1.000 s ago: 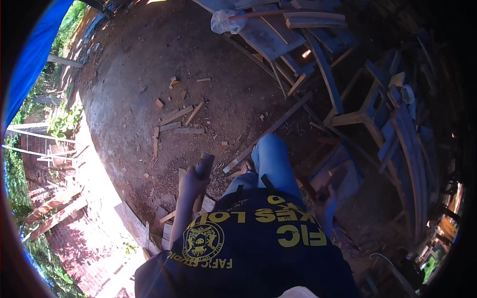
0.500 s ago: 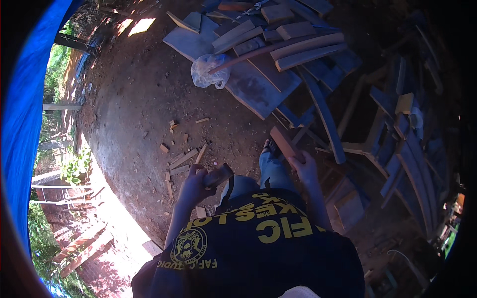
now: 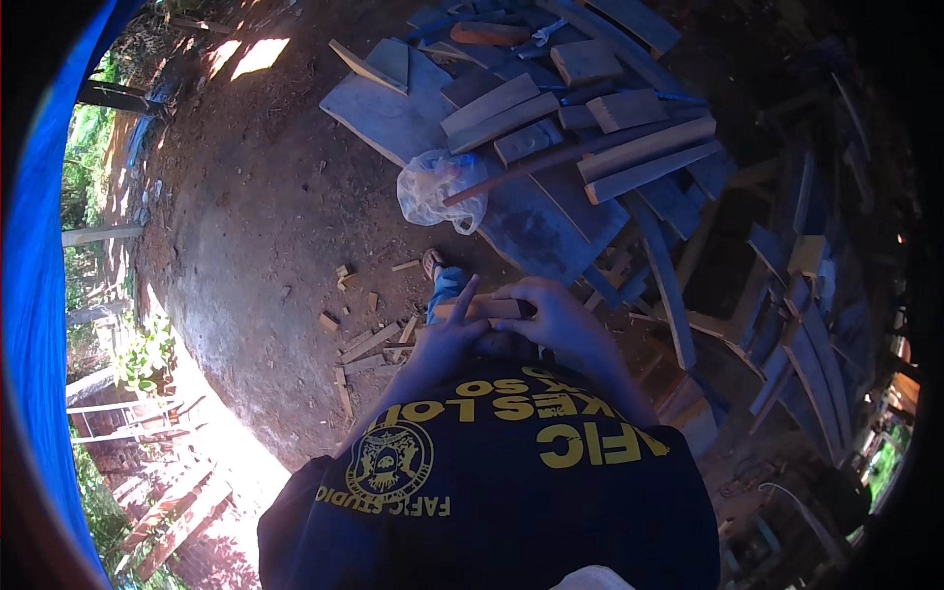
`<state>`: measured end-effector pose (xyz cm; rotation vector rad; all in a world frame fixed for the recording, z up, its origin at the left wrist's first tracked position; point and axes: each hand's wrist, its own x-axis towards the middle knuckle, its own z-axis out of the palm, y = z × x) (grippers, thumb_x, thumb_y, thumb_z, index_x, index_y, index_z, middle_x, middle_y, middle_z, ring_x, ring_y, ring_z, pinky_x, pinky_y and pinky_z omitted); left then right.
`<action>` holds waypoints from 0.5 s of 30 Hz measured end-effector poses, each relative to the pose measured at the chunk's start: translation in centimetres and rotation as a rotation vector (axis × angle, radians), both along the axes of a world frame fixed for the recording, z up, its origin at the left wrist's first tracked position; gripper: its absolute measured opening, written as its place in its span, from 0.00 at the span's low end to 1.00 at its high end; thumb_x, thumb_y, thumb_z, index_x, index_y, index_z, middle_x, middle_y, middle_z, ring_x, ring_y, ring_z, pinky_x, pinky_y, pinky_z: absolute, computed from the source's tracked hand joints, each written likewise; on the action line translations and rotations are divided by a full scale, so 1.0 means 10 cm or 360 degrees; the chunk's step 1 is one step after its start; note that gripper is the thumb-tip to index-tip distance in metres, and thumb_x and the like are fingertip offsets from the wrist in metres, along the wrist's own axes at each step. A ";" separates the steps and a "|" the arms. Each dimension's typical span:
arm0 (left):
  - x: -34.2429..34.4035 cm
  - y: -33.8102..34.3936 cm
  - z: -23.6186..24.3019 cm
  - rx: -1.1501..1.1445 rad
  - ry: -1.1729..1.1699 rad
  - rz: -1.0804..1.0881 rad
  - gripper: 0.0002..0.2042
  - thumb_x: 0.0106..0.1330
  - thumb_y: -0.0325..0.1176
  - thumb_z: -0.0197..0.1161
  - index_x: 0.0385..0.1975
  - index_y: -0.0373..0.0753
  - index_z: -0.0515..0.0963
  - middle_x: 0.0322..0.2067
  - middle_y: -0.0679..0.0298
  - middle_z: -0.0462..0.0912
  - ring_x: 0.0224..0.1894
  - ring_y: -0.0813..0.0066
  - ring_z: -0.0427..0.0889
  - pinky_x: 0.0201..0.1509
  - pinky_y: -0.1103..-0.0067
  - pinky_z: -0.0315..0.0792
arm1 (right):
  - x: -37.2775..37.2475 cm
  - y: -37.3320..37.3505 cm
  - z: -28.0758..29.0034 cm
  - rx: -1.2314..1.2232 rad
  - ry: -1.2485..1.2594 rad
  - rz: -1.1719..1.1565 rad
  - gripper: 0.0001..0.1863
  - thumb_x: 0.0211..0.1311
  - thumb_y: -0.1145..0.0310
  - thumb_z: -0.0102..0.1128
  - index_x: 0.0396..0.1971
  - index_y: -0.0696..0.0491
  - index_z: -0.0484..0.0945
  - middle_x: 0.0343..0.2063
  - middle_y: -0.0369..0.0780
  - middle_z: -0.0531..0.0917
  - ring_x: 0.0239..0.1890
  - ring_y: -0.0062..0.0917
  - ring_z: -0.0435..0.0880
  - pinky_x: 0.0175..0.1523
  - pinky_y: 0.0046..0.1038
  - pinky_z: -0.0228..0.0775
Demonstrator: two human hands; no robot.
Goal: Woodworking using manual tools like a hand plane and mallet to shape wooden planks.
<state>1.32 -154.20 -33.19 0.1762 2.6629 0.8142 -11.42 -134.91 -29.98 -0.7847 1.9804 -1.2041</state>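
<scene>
My left hand (image 3: 454, 332) and my right hand (image 3: 546, 313) meet in front of my waist, closed on stacked pieces of wood (image 3: 487, 309). The left index finger sticks up past the upper, lighter piece. My right hand grips its right end, and a darker piece below is mostly hidden by my fingers. Just beyond them my sandalled foot (image 3: 433, 263) rests on the dirt near a crumpled clear plastic bag (image 3: 438, 187).
A heap of boards and blocks (image 3: 649, 147) lies ahead, with more leaning lumber (image 3: 816, 354) at the right. Small offcuts (image 3: 369, 342) are scattered on the dirt floor (image 3: 246, 216). A blue tarp (image 3: 39, 295) hangs at the left, beside plants and sunlit ground.
My hands, earlier apart with a piece each, have come together over the lap. A foot has stepped forward, and the bag and board heap have shifted lower in view.
</scene>
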 end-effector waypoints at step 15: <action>-1.13 -3.05 -0.10 -0.0185 0.0016 0.0140 0.23 0.39 0.40 0.76 0.39 0.45 0.80 0.55 0.51 0.68 0.44 0.50 0.80 0.47 0.63 0.76 | -0.74 -1.36 -2.23 0.0237 -0.1148 -0.1710 0.25 0.57 0.63 0.67 0.52 0.57 0.72 0.43 0.44 0.81 0.47 0.27 0.80 0.50 0.27 0.73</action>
